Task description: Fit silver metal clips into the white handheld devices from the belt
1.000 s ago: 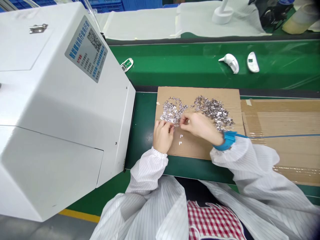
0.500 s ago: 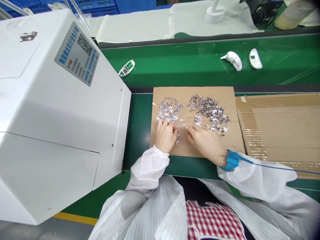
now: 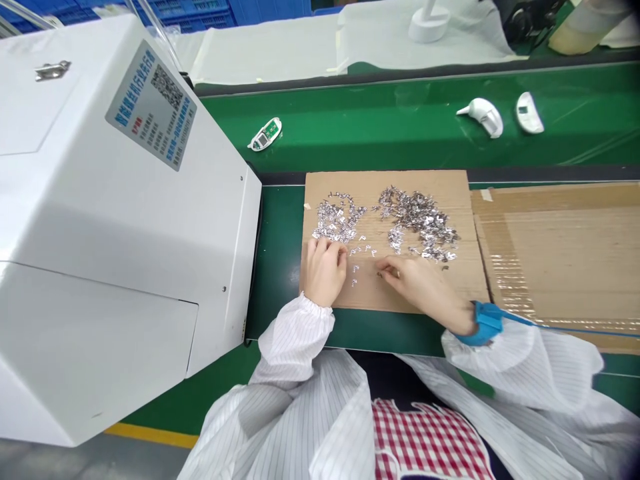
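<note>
Two piles of small metal pieces lie on a cardboard sheet (image 3: 370, 293). My left hand (image 3: 325, 270) rests at the near edge of the left pile (image 3: 337, 220), its fingers curled down; what they hold, if anything, is hidden. Below the right pile (image 3: 423, 220), my right hand (image 3: 407, 277) has thumb and fingertips pinched together at the cardboard, and a tiny dark bit shows at the tips, too small to name. A few loose metal pieces (image 3: 355, 269) lie between my hands. A blue band (image 3: 485, 323) circles my right wrist.
A large white machine (image 3: 125, 233) fills the left side. Across the green belt (image 3: 370, 127) lie an open white casing with a circuit board (image 3: 265, 135), a curved white part (image 3: 485, 117) and a white cover (image 3: 529, 113). Another cardboard sheet (image 3: 575, 260) is at the right.
My right hand has shifted slightly right and toward me. My left hand has moved a little left. The white parts on the green belt have shifted right.
</note>
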`<state>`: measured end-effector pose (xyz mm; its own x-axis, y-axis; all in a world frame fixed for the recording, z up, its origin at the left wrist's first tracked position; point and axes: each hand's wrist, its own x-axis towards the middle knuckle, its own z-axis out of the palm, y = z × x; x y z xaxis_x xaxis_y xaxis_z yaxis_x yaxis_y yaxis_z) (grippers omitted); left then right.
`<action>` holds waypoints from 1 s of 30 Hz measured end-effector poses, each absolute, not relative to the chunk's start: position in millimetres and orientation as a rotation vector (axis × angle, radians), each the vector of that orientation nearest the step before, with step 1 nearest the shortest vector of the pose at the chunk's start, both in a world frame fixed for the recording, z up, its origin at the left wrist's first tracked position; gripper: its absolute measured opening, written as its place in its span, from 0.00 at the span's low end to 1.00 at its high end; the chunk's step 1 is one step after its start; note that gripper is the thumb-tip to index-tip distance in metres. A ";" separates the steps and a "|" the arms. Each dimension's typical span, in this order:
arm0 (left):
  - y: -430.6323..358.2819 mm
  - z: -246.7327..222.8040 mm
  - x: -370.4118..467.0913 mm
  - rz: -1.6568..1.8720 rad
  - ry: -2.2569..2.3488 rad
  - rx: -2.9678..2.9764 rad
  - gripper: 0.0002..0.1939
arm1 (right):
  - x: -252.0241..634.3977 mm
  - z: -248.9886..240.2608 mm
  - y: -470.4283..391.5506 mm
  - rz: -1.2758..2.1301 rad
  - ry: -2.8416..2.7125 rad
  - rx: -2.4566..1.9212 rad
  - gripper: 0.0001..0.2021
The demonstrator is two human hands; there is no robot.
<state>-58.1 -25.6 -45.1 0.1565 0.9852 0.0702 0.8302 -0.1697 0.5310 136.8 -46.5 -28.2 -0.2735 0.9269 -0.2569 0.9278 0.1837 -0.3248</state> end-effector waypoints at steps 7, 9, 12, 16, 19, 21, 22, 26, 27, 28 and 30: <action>-29.4 -37.4 -74.0 0.648 1.810 1.958 0.07 | 139.5 -27.2 -44.4 -0.802 2.383 1.969 0.06; -30.2 -36.7 -77.6 0.655 1.831 1.930 0.07 | 137.0 -26.9 -43.6 -0.811 2.415 1.934 0.04; -29.1 -38.1 -82.7 0.674 1.868 1.902 0.07 | 132.1 -25.0 -39.6 -0.858 2.404 1.847 0.04; -24.8 -42.3 -85.8 0.681 1.828 1.896 0.06 | 128.3 -19.4 -32.2 -0.875 2.283 1.791 0.06; -21.5 -45.9 -82.9 0.632 1.791 1.900 0.02 | 129.9 -17.3 -30.6 -0.827 2.291 1.762 0.06; -19.7 -48.4 -79.7 0.601 1.796 1.909 0.01 | 132.1 -17.4 -32.2 -0.775 2.325 1.759 0.06; -18.9 -49.6 -78.3 0.591 1.793 1.915 0.02 | 133.2 -17.7 -33.6 -0.750 2.343 1.754 0.06; -16.0 -52.7 -77.3 0.584 1.749 1.927 0.06 | 136.9 -18.1 -39.6 -0.684 2.378 1.735 0.06; -15.1 -52.9 -78.0 0.581 1.742 1.927 0.07 | 138.0 -18.1 -40.7 -0.677 2.386 1.736 0.06; -14.1 -52.9 -79.0 0.578 1.733 1.928 0.08 | 139.3 -18.1 -41.4 -0.676 2.396 1.737 0.06; -11.8 -52.2 -80.9 0.570 1.701 1.936 0.09 | 142.0 -18.2 -41.6 -0.700 2.422 1.732 0.07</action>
<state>-80.9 -11.8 -52.2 0.1333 0.9910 -0.0132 0.7832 -0.0972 0.6142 142.0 -41.6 -18.2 -0.3562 0.8763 -0.3244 0.9142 0.2550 -0.3149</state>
